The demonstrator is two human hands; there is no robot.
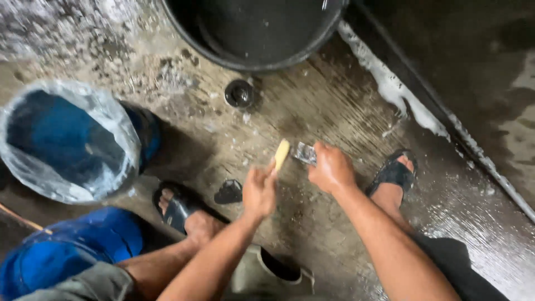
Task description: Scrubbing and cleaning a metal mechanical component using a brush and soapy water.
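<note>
The left hand (pixel 259 192) is closed in a fist round the handle of a yellow brush (pixel 282 154), near the middle of the frame. The brush's long axis runs nearly upright in the picture, leaning slightly right, with its pale tip pointing toward the top of the frame. Just to its right, the right hand (pixel 332 167) is curled tight over a small shiny metal piece (pixel 304 152), which sticks out leftward from the fingers and meets the brush's tip. Both hang low above the wet concrete floor (pixel 312 106). Black sandals (pixel 178 209) sit on either side below. A round floor drain (pixel 239 93) lies above, then a black tub (pixel 253 33) at the top edge. A blue bucket lined with clear plastic (pixel 67 139) stands at left.
</note>
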